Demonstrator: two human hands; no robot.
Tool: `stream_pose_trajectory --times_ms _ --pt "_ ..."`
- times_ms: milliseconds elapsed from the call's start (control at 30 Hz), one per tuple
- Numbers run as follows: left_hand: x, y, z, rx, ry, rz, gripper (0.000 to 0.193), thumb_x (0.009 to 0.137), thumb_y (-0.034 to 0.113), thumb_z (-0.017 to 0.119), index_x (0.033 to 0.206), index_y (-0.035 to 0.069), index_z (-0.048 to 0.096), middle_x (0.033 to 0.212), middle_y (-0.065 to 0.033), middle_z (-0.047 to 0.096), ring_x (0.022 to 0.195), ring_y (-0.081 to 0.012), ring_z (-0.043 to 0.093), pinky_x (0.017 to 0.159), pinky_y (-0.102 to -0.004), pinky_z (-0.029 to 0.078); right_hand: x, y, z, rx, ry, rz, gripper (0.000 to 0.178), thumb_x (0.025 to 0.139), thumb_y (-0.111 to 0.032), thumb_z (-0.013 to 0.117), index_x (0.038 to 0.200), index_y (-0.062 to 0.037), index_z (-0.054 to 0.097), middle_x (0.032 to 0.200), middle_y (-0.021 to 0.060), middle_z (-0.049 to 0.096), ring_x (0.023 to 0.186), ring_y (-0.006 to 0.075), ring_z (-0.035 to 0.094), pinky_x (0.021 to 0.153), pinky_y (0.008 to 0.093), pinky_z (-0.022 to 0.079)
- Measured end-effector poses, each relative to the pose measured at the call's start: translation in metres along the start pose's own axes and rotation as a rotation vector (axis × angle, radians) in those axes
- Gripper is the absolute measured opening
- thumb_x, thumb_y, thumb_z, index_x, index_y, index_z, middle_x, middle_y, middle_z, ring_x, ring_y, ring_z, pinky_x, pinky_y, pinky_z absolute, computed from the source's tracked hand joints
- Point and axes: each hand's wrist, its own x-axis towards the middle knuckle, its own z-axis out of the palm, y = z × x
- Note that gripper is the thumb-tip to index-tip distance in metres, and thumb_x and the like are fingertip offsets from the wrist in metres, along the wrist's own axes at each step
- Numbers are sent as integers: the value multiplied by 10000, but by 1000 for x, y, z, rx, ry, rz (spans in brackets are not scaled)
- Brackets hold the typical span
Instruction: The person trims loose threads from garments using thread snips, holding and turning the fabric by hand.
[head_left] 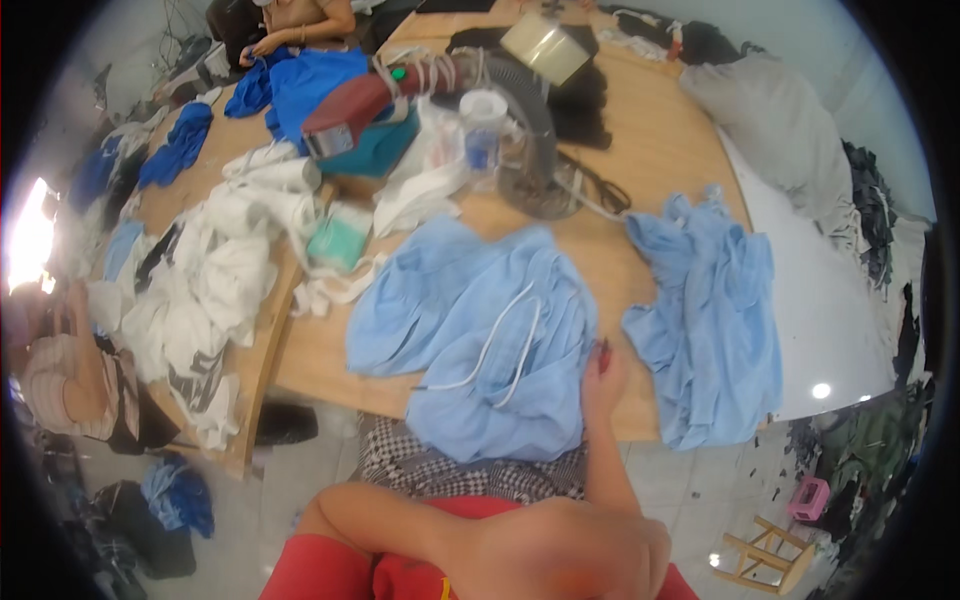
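A light blue garment (460, 300) lies loosely bunched on the near part of the wooden table, and part of it hangs over the edge toward my lap. A white drawstring (533, 318) loops across its front. At the garment's right edge, my right hand (610, 385) rests on the table, fingers closed round a small red-handled tool (603, 355) whose exact kind is too small to tell. Close to the camera, my left hand (580, 545) is raised across my body, blurred, with its fingers not distinguishable. Another light blue garment (710, 320) lies rumpled to the right.
Behind the garment stand a maroon handheld machine (350, 110), a clear plastic cup (482, 145) and black scissors (600, 188). White garments (220, 260) heap at the left, near a seated person (75, 380). Another person (300, 25) handles blue cloth (315, 85) at the far side. A wooden stool (765, 555) stands lower right.
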Motion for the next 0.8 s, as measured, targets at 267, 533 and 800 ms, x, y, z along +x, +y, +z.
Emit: stream_pose_trajectory --times_ms 267,533,800 --pt "-35 15 -59 630 405 -242 332 966 287 518 1090 -8 607 1032 -125 606 913 -235 568 815 -353 452 -6 -3 0 56 41 -34 150 853 -113 604 980 -49 651 787 127 595 761 296 554 707 390 425" --pt "-124 -53 -263 1435 1077 -722 563 869 491 577 1151 5 595 1061 -212 644 1019 -367 599 881 -414 460 -34 -36 -18 492 -174 215 190 960 -170 525 1042 -45 641 850 55 593 837 157 545 765 290 427" --pt "-114 -31 -190 1217 918 -542 286 856 286 655 943 32 556 855 -53 582 789 -165 544 706 -306 437 -42 4 -54 557 -75 274 305 1015 -246 433 1170 -6 539 1149 80 570 1097 168 513 932 288 388"
